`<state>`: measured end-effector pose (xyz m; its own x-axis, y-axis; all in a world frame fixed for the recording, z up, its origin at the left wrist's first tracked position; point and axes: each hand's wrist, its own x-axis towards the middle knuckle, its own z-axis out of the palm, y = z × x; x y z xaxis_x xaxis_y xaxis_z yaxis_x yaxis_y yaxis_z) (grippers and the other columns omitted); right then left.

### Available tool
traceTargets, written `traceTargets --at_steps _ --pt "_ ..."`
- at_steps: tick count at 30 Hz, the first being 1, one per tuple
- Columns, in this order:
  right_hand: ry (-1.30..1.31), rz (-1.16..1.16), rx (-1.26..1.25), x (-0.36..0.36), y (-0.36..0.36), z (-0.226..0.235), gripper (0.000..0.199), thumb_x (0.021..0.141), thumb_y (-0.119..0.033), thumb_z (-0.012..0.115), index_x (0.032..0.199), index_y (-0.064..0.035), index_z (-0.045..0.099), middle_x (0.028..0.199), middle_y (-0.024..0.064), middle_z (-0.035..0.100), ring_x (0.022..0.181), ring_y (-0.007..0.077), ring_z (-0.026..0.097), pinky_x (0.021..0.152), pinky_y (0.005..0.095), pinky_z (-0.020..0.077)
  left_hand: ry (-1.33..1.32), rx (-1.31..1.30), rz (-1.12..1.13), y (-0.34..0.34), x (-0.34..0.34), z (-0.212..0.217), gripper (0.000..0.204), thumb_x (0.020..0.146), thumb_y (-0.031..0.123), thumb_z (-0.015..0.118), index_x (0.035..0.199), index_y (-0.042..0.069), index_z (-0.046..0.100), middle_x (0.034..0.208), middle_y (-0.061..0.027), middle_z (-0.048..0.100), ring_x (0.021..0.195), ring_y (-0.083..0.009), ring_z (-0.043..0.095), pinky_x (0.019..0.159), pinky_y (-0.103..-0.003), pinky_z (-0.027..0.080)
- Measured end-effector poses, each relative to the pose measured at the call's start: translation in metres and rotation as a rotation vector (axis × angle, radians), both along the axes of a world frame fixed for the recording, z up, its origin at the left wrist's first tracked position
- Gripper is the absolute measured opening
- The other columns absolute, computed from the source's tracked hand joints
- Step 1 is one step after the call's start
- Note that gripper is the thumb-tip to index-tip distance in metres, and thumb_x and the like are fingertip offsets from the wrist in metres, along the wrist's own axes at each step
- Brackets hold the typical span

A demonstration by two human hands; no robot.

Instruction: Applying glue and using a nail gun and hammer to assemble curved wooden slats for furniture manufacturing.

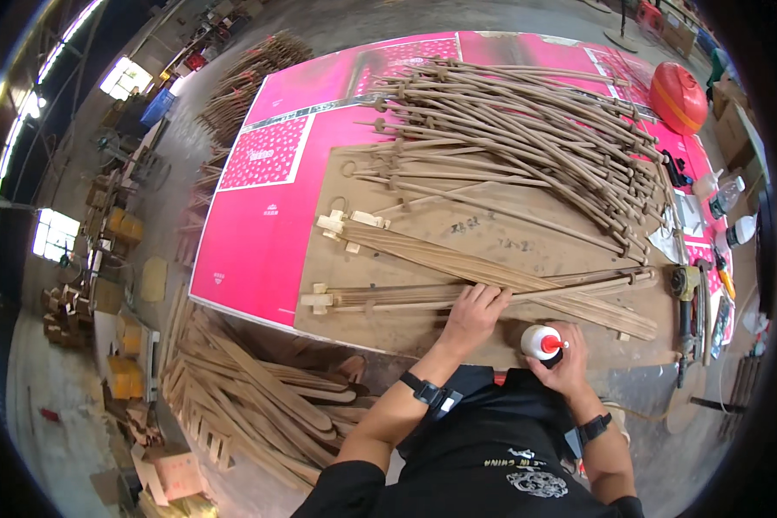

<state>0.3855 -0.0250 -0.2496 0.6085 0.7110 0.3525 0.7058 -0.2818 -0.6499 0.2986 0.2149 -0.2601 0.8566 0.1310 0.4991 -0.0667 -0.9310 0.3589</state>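
My right hand (570, 361) is wrapped round a white squeeze bottle (536, 341) with a red nozzle, at the near edge of the table. Left of it, my left hand (475, 318) is closed over a long thin wooden rod (388, 306), its fingers bent and close together. That rod lies beside a dark wooden slat, and a pale wooden crosspiece (318, 300) sits at their left end. Behind them a wide grooved wooden slat (432, 252) lies slantwise, with another pale crosspiece (330, 224) at its end. My left fingertips are partly hidden.
A heap of thin knobbed wooden rods (509, 138) covers the far table. Pink sheeting (259, 233) and brown board (319, 321) cover the top. At right are a power tool (685, 289), clear bottle (728, 197) and red rounded object (679, 97). Wooden slats (259, 388) lie below left.
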Motion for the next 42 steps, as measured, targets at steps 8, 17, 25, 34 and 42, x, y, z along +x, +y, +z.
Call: traceTargets --at_steps 8,17,25,34,42 --pt "-0.006 -0.005 -0.015 0.0 0.0 0.003 0.061 0.067 -0.023 0.09 0.118 -0.0048 0.063 0.11 0.0176 0.067 0.1 0.0406 0.064 0.088 0.0477 0.053 -0.033 0.001 -0.016 0.007 0.002 -0.002 0.036 0.09 0.018 0.074 0.124 0.008 0.071 0.1 -0.0048 0.062 0.097 -0.0255 0.06 0.084 -0.04 0.049" --pt "-0.006 -0.008 -0.015 0.0 -0.001 0.006 0.059 0.067 -0.026 0.09 0.117 -0.0053 0.064 0.11 0.017 0.068 0.101 0.0403 0.064 0.089 0.0479 0.0531 0.017 0.061 0.003 0.017 -0.006 0.002 0.036 0.09 0.019 0.075 0.125 0.01 0.072 0.101 -0.0039 0.062 0.099 -0.0246 0.061 0.086 -0.041 0.048" --pt "0.018 -0.012 -0.012 0.0 -0.002 0.004 0.061 0.068 -0.026 0.091 0.118 -0.0059 0.063 0.113 0.0166 0.069 0.103 0.0395 0.064 0.091 0.0476 0.0524 -0.01 0.065 0.047 0.02 -0.017 0.002 0.04 0.089 0.019 0.077 0.127 0.01 0.071 0.103 -0.0038 0.063 0.099 -0.0245 0.062 0.088 -0.042 0.048" --pt "-0.002 -0.011 0.002 0.001 -0.002 0.005 0.06 0.069 -0.026 0.091 0.118 -0.0061 0.063 0.111 0.0162 0.069 0.101 0.0394 0.065 0.09 0.0471 0.0525 -0.019 0.035 0.054 0.019 -0.017 0.003 0.037 0.09 0.018 0.076 0.126 0.01 0.071 0.105 -0.0049 0.064 0.102 -0.0249 0.062 0.091 -0.042 0.048" --pt "-0.007 -0.004 -0.002 0.001 -0.001 0.006 0.058 0.07 -0.027 0.091 0.117 -0.007 0.064 0.111 0.0151 0.07 0.099 0.0385 0.066 0.088 0.0468 0.0532 -0.046 -0.072 0.042 0.025 -0.018 0.001 0.027 0.086 0.014 0.078 0.113 0.01 0.074 0.098 -0.0067 0.067 0.095 -0.0284 0.065 0.085 -0.044 0.05"
